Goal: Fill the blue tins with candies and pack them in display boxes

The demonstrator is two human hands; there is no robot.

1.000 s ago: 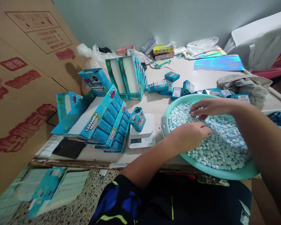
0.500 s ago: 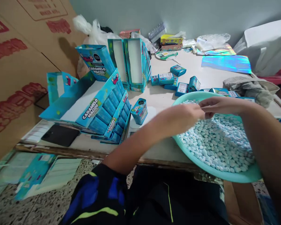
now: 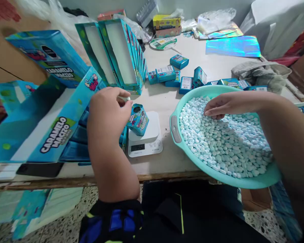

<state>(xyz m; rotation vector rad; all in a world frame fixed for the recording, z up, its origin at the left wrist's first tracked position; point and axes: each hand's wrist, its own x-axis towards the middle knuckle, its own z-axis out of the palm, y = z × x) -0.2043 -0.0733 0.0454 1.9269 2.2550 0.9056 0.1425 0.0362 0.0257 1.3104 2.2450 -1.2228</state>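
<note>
My left hand (image 3: pixel 111 114) pinches a small pale candy (image 3: pixel 128 98) between thumb and forefinger, just above a blue candy tin (image 3: pixel 138 119). That tin has a dark round opening on top and stands on a white digital scale (image 3: pixel 154 126), whose display digits are hard to read. Over at the right, my right hand (image 3: pixel 220 105) rests on the heap of mint-coloured candies (image 3: pixel 218 148) inside a turquoise basin (image 3: pixel 205 168). Its fingers are drawn together and bent down among the candies; whatever they grip is hidden.
A big blue display box (image 3: pixel 73 125) stands at the left, with nested display trays (image 3: pixel 121 54) behind it. Several blue tins (image 3: pixel 179 61) lie across the table's middle. A dark phone (image 3: pixel 40 169) lies by the front edge; a grey cloth (image 3: pixel 266 76) sits beyond the basin.
My left hand has moved left from the basin to the tin on the scale, carrying a candy. My right hand has stayed at the basin, and the view has shifted.
</note>
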